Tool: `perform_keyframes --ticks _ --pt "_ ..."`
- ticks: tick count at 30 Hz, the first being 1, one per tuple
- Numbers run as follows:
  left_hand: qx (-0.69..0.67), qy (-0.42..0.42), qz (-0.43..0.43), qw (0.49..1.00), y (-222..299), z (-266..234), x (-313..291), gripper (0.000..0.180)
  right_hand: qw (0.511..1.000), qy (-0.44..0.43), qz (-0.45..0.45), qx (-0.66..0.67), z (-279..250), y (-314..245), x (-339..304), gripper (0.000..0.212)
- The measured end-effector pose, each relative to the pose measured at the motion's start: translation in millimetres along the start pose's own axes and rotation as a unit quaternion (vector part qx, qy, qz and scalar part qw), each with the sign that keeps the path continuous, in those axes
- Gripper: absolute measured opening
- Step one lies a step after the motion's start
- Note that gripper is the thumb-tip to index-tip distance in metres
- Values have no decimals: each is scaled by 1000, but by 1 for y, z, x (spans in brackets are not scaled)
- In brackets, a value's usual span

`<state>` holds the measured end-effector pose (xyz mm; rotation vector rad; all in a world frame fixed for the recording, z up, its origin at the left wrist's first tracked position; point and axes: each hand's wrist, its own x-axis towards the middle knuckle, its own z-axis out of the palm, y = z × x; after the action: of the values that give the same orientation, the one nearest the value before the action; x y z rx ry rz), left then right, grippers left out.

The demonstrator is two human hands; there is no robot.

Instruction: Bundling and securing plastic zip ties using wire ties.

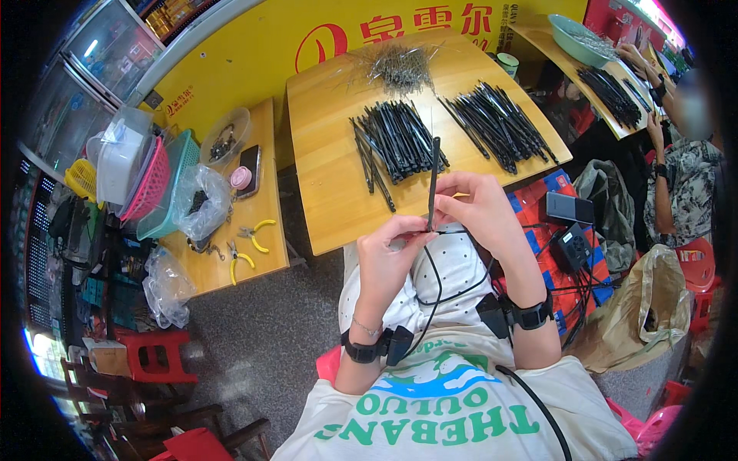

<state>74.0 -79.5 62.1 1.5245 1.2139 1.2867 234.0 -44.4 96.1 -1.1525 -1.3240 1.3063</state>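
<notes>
A slim black strip (434, 165) stands nearly upright in front of me at the table's near edge. A thin wire seems to stick up from its top. My left hand (392, 250) pinches the strip's lower end between thumb and fingers. Higher up, my right hand (480, 207) has thumb and forefinger closed against the strip's side. Beyond the hands, one pile of black strips (400, 142) lies on the wooden table (323, 192), with a second pile of black strips (500, 127) to its right. A tangled heap of thin metal wires (401, 67) sits at the back.
On a side table at left are yellow-handled pliers (242, 261), a phone (247, 170), plastic bags and stacked baskets (146, 180). Dark cables run over my lap to black boxes (570, 244). At right, another person (680, 169) works beside a green basin (582, 42).
</notes>
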Motion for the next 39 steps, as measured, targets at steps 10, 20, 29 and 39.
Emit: perform_keyframes --ticks 10,20,29,39 --pt "-20 -17 0 1000 -5 1 0 18 1000 -12 8 -16 -1 -5 -1 16" --pt "-19 -24 -5 1000 -5 1 0 17 1000 -4 20 14 -2 -5 -1 16" --pt "-76 85 -27 993 -8 3 4 17 989 105 -103 -1 24 -8 -11 9" --pt "-154 54 -52 985 -5 4 2 21 967 198 -161 -5 30 6 -8 13"
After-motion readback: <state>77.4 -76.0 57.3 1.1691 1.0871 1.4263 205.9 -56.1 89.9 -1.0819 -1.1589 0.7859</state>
